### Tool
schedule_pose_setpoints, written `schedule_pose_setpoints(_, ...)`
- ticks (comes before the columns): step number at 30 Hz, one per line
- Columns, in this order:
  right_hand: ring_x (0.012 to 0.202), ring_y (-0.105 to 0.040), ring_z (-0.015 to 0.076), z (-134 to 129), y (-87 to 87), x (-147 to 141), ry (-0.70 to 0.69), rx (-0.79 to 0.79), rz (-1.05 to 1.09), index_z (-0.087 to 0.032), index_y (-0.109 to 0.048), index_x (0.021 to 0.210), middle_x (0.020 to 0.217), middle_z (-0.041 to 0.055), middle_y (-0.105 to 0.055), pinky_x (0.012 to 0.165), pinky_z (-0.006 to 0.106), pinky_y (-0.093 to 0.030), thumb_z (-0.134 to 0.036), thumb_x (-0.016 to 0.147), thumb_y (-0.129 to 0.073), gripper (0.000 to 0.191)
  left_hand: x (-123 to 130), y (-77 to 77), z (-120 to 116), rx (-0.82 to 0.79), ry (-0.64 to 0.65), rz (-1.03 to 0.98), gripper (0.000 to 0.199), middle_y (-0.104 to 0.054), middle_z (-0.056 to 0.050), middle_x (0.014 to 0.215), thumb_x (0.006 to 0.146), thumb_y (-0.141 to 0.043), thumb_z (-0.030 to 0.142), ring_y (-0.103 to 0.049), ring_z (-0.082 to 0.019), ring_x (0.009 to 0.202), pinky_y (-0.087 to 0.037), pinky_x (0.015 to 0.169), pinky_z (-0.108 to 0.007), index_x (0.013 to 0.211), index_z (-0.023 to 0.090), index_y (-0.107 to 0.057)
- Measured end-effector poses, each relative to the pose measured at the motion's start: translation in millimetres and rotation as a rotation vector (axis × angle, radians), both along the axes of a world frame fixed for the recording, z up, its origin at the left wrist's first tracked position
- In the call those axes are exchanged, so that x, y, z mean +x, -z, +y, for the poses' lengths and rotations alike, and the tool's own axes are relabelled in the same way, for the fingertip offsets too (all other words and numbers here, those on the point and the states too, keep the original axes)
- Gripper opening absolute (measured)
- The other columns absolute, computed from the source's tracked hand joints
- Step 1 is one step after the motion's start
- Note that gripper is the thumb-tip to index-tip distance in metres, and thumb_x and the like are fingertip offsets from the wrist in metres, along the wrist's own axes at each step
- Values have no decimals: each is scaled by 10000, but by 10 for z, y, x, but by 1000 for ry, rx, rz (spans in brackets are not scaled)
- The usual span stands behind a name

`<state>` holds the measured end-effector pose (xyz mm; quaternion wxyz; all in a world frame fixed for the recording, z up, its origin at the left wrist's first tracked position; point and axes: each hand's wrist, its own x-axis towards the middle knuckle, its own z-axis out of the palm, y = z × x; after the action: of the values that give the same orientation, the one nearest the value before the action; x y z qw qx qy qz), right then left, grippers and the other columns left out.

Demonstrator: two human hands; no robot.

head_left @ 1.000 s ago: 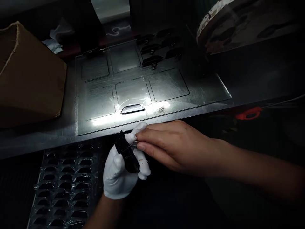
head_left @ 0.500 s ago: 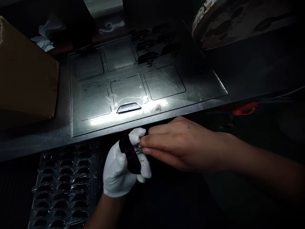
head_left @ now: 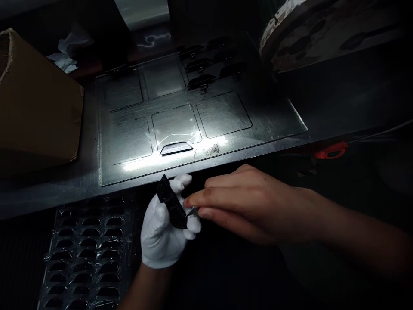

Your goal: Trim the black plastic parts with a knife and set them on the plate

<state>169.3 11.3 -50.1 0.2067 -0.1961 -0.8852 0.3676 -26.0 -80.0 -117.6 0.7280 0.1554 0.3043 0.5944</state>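
A dark piece (head_left: 174, 209) is gripped aslant by the left hand (head_left: 159, 241), seemingly so its near end is exposed to the tool (head_left: 192, 211) pinched by the right hand (head_left: 247, 204).

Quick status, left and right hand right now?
Left hand: gloved, closed around a black part.
Right hand: bare, fingers pinching a small metal tool, tip at the part's edge.
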Motion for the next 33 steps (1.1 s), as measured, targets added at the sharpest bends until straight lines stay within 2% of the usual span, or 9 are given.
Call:
schedule_pose_setpoints(2,934,-748,141,40,-42,30,53,-31,19,-219,-719,1289,1067,32,-798,775,245,-601,-227,1064,-567,272,-1,-21,25,10,-40,35,388,-701,-116,1354,920,-727,533,-556,-31,526,-470,419,-139,1178,248,-780)
schedule_pose_setpoints(4,966,-751,161,98,-91,68,112,-35,6,-266,-707,1330,1098,29,-791,808,272,-617,-228,1060,-568,307,1,-52,50,25,-63,69,384,-696,-112,1362,913,-732,545,-542,-27,525,-463,418,-141,1155,251,-787)
schedule_pose_setpoints(8,974,-734,190,219,-188,104,161,54,-49,-305,-705,1352,1071,37,-772,824,319,-618,-225,1046,-575,341,19,-106,67,68,-47,79,342,-725,-47,1133,930,-725,507,-615,-63,580,-517,466,-155,1154,257,-786)
schedule_pose_setpoints(13,947,-712,213,285,-291,43,128,217,-119,-252,-711,1335,995,50,-759,842,372,-602,-255,1057,-561,316,53,-125,15,70,2,80,330,-632,-10,970,940,-726,458,-670,-104,673,-560,564,-187,1186,239,-742)
schedule_pose_setpoints(19,911,-687,221,285,-369,-62,62,318,-249,-245,-758,1194,961,55,-755,793,365,-570,-267,1053,-572,235,34,-127,-56,4,40,148,408,-583,-12,945,904,-760,496,-636,-102,676,-505,547,-188,1215,235,-716)
schedule_pose_setpoints(25,865,-658,217,275,-377,-110,38,382,-330,-240,-777,1064,917,53,-747,710,351,-516,-263,1034,-597,184,-4,-168,-82,-88,55,209,427,-566,-26,963,886,-780,485,-631,-111,702,-526,570,-210,1208,211,-719)
schedule_pose_setpoints(29,870,-655,223,261,-393,-110,42,401,-383,-226,-782,1075,932,63,-751,674,342,-474,-263,1039,-580,208,-19,-180,-92,-156,62,283,457,-559,-36,981,882,-782,485,-635,-118,716,-531,576,-214,1235,203,-715)
schedule_pose_setpoints(33,910,-650,218,254,-439,-123,44,393,-514,-224,-771,1170,978,69,-759,707,331,-457,-233,1044,-555,251,-26,-205,-101,-204,96,334,443,-555,-36,1002,905,-759,466,-650,-125,734,-538,590,-212,1268,217,-703)
